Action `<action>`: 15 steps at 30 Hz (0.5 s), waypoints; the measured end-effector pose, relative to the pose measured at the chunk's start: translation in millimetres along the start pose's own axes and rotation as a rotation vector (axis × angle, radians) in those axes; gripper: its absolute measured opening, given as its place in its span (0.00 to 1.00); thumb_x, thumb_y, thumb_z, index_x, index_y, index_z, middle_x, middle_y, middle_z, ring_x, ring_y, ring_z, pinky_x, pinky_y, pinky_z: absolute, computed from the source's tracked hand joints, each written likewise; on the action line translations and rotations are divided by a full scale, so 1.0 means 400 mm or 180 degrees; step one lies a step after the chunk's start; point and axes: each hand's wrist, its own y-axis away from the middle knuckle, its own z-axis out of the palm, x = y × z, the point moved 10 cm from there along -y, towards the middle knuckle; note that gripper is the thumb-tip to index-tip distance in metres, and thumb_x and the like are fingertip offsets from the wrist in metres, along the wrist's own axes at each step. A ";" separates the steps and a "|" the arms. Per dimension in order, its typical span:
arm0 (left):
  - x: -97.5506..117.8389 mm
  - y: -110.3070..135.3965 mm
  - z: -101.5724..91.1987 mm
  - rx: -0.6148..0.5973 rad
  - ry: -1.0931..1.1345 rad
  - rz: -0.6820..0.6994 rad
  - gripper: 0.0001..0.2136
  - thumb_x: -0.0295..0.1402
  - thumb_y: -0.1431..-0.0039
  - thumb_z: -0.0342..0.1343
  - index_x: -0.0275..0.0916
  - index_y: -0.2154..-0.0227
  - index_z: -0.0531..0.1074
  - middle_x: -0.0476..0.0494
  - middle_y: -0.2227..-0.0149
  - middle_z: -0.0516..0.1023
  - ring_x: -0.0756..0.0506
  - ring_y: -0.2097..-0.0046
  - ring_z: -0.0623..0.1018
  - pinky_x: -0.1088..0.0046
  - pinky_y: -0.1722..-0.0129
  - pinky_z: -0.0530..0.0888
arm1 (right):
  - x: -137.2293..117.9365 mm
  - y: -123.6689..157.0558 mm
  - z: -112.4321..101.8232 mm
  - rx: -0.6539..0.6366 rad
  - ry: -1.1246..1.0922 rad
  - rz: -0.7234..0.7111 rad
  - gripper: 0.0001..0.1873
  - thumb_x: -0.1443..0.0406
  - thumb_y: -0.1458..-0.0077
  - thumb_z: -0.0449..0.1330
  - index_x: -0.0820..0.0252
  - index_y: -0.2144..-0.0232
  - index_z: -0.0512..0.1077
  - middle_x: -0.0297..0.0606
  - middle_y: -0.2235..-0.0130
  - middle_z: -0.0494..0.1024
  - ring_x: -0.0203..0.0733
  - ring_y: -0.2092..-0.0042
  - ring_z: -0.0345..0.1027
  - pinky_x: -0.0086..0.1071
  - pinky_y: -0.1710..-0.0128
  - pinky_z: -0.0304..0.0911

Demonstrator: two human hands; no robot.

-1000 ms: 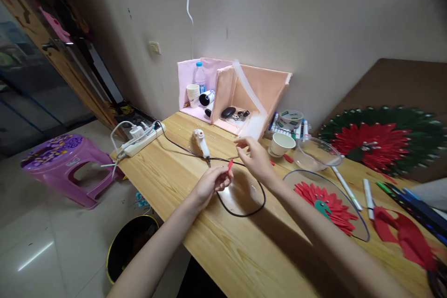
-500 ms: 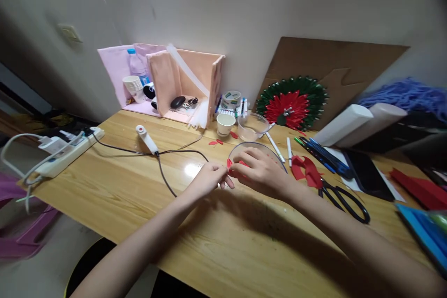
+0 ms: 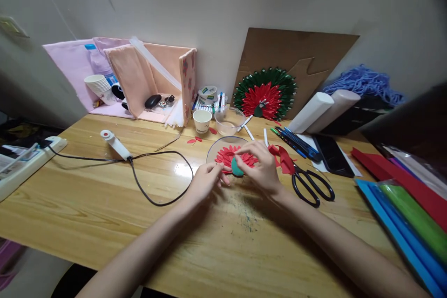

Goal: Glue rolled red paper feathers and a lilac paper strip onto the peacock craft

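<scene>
The left hand's (image 3: 206,181) fingers pinch shut on the near edge of the red petal fan (image 3: 232,154), mid-surface. The right hand's (image 3: 261,167) fingers curl over it, grip unclear. A sideways tug could crumple petals. Scissors (image 3: 296,174) lie just right and the cord (image 3: 159,204) loops near left. Room to move lies on the near surface (image 3: 244,242).

Front edge of the table (image 3: 87,205): bare wood below both hands, widest at front left, so you pass freely there. Left of your left hand (image 3: 204,181), a black cord (image 3: 157,202) loops across the wood to the glue gun (image 3: 115,143). Scissors (image 3: 310,186) lie just right of your right hand (image 3: 261,167). Behind them, a paper cup (image 3: 202,121), a clear bowl (image 3: 228,122) and pens (image 3: 293,138) crowd the way to the wall. Coloured sheets (image 3: 401,214) fill the far right.
</scene>
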 end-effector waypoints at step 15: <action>0.019 -0.011 -0.092 0.0498 -0.0174 0.0353 0.14 0.42 0.51 0.57 0.34 0.68 0.72 0.44 0.68 0.75 0.49 0.70 0.74 0.78 0.76 0.69 | 0.140 0.095 0.162 -0.0904 -0.2248 0.2317 0.10 0.59 0.56 0.62 0.60 0.76 0.68 0.29 0.76 0.67 0.32 0.74 0.58 0.27 0.72 0.54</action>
